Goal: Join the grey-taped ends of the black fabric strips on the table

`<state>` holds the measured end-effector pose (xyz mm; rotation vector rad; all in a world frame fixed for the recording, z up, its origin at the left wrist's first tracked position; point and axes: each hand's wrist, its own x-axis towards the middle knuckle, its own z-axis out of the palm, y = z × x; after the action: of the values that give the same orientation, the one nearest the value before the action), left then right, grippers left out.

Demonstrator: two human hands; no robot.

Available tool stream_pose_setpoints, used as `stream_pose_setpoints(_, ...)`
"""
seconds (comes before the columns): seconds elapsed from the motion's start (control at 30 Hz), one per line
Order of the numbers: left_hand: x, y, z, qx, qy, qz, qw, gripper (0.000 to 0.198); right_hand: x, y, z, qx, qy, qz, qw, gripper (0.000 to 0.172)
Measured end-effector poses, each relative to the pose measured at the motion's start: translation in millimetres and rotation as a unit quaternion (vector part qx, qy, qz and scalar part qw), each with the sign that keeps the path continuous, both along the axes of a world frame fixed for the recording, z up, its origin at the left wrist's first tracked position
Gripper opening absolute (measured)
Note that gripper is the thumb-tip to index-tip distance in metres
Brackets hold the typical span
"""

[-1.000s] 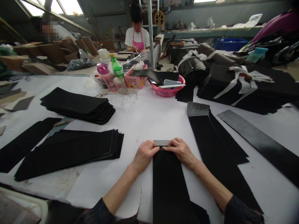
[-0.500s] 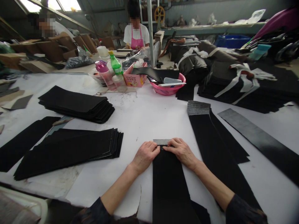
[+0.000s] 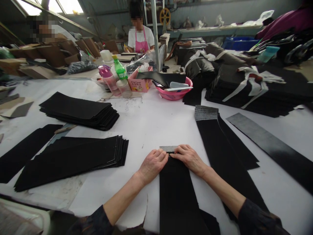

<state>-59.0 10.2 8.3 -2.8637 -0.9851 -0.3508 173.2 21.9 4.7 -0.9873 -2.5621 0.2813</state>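
Left hand nearer right hand, each grip closed on black strip; “Cover” on pink box.

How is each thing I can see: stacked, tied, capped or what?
Left hand: fingers bent, touching the black strip
Right hand: fingers bent, touching it too
Black strip: laid out, grey at its far end
Black pieces at far left: stacked
Black bundle at right: tied with white strips
Green bottle: capped
Pink basin: open, things inside

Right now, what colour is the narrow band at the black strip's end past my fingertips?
The narrow band is grey, clearest in the head view.
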Motion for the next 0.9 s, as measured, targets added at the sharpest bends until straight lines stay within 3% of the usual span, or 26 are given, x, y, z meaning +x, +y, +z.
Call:
stream_pose_setpoints(0.2, 1.0, -0.9, -1.5, 0.002, 0.009, -0.001, 1.000, 0.030, 8.8, 3.7, 5.7, -0.024, 0.014, 0.016, 0.999, 0.024)
stream_pose_setpoints(0.9, 16.2, -4.8, 4.6, 0.037, 0.043, 0.010, 0.998, 0.031, 22.3, 1.3, 5.0, 0.009, -0.004, 0.024, 1.000, 0.024)
